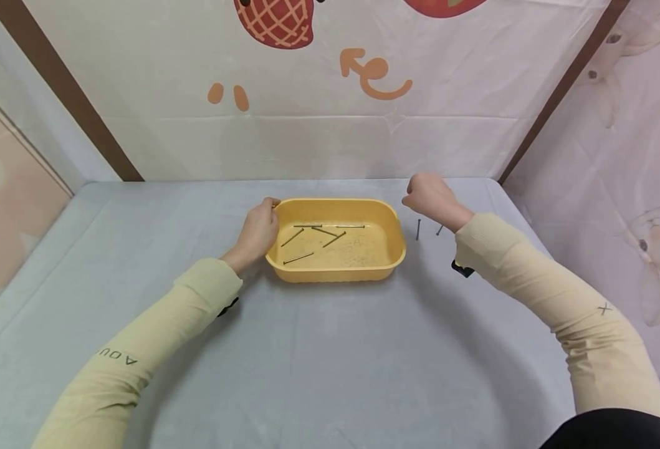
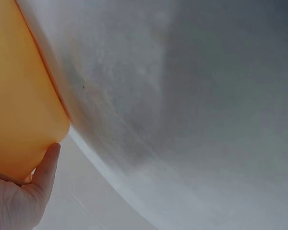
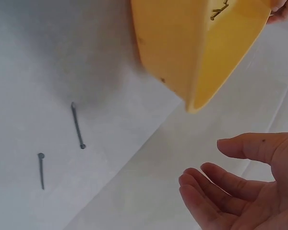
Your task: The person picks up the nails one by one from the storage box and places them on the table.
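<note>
A yellow plastic basin [image 1: 335,274] sits on the table with several nails [image 1: 334,239] lying loose on its floor. My left hand [image 1: 258,231] grips the basin's left end; the left wrist view shows its fingers [image 2: 49,165] against the outer wall. To the right of the basin, my right hand [image 1: 433,198] hovers above the table. Seen in the right wrist view, its fingers are loosely bent, the thumb stands apart and nothing is held. Two more nails, one [image 3: 78,125] nearer the basin and another [image 3: 41,171] farther out, lie on the cloth below that hand.
A pale blue-grey cloth [image 1: 330,362] covers the table. A printed curtain [image 1: 307,143] hangs along the back edge, and another [image 1: 604,168] stands at the right side.
</note>
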Action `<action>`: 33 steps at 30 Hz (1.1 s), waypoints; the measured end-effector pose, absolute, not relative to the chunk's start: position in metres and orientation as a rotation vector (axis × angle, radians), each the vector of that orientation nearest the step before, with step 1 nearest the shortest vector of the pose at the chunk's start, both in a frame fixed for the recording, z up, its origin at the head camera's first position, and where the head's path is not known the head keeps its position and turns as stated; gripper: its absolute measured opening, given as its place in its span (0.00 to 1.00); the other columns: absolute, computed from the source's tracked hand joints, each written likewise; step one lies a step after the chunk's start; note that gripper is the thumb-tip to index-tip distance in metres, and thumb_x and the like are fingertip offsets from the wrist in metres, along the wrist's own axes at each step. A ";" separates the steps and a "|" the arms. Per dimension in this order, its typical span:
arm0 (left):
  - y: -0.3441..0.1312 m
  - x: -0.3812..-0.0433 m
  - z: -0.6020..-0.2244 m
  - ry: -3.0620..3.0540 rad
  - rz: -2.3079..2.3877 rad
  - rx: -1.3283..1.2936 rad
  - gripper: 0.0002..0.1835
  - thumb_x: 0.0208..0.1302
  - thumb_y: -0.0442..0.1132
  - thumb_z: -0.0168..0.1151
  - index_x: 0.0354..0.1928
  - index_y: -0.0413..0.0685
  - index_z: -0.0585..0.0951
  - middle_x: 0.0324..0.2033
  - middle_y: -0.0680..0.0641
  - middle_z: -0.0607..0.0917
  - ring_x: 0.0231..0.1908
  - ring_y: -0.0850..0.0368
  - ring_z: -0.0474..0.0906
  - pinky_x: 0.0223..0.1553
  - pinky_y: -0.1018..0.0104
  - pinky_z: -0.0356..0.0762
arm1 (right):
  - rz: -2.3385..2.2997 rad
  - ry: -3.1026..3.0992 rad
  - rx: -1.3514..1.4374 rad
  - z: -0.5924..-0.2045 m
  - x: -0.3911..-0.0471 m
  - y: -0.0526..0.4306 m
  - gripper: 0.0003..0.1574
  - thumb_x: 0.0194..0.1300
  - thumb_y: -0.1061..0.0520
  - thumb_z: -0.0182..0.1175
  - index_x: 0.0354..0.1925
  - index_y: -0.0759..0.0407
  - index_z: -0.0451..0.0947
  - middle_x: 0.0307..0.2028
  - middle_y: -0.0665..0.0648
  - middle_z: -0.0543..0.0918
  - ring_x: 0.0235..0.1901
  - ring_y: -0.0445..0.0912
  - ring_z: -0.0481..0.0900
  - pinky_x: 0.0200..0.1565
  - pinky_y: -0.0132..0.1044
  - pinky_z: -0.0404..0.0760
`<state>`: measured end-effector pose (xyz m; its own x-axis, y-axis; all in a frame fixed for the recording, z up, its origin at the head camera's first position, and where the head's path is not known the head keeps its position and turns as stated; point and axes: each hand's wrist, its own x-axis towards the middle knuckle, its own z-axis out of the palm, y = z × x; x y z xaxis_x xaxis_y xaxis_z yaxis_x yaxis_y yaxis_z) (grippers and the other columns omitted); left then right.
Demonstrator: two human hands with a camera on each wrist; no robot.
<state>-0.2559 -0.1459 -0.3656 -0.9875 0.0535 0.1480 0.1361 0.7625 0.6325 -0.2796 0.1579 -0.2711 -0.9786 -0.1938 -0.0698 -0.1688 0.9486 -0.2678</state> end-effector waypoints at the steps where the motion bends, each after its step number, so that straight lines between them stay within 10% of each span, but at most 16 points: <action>1: -0.146 -0.256 -0.365 -2.836 -1.032 -0.153 0.20 0.69 0.32 0.32 0.58 0.32 0.65 0.53 0.33 0.73 0.54 0.43 0.70 0.54 0.54 0.70 | -0.398 3.005 -0.289 -0.270 -0.279 0.156 0.19 0.56 0.63 0.52 0.12 0.56 0.61 0.11 0.49 0.53 0.14 0.41 0.50 0.17 0.31 0.53; 13: -0.146 -0.255 -0.364 -2.841 -1.028 -0.158 0.20 0.69 0.32 0.32 0.58 0.31 0.64 0.52 0.33 0.74 0.54 0.43 0.70 0.53 0.54 0.71 | -0.288 3.010 -0.402 -0.265 -0.278 0.136 0.19 0.52 0.66 0.50 0.11 0.55 0.55 0.12 0.49 0.51 0.14 0.41 0.46 0.17 0.30 0.49; 20: -0.146 -0.256 -0.364 -2.844 -1.031 -0.152 0.20 0.69 0.32 0.32 0.58 0.31 0.64 0.53 0.33 0.73 0.54 0.43 0.70 0.53 0.54 0.71 | -0.248 2.980 -0.494 -0.265 -0.276 0.125 0.11 0.56 0.63 0.53 0.35 0.68 0.77 0.30 0.60 0.79 0.26 0.48 0.72 0.32 0.37 0.76; 33: -0.148 -0.257 -0.366 -2.836 -1.034 -0.166 0.19 0.68 0.32 0.33 0.58 0.32 0.65 0.52 0.33 0.74 0.54 0.43 0.70 0.54 0.54 0.70 | -0.106 2.893 -0.660 -0.267 -0.276 0.104 0.17 0.57 0.62 0.55 0.45 0.70 0.76 0.44 0.65 0.80 0.42 0.53 0.78 0.46 0.44 0.76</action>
